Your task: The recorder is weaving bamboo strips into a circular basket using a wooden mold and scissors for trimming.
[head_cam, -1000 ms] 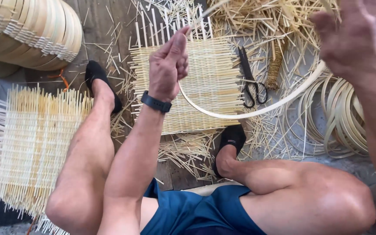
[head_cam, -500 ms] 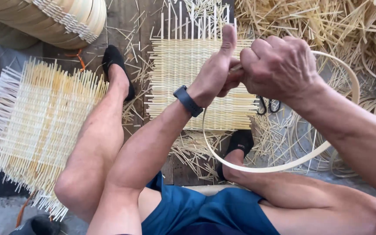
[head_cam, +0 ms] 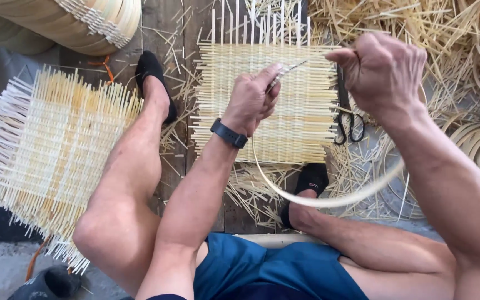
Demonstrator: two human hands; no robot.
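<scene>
Bamboo strip (head_cam: 329, 201) loops below both hands, left (head_cam: 254, 100) and right (head_cam: 384, 72) each pinching 1 end

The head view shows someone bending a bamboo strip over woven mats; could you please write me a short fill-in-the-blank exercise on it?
1. The bamboo strip is bent into a ____ between the left hand and the right hand.
2. The black band sits on the ____ wrist.
3. The scissors lie just ____ of the square woven mat.

Missing words: loop; left; right
</scene>
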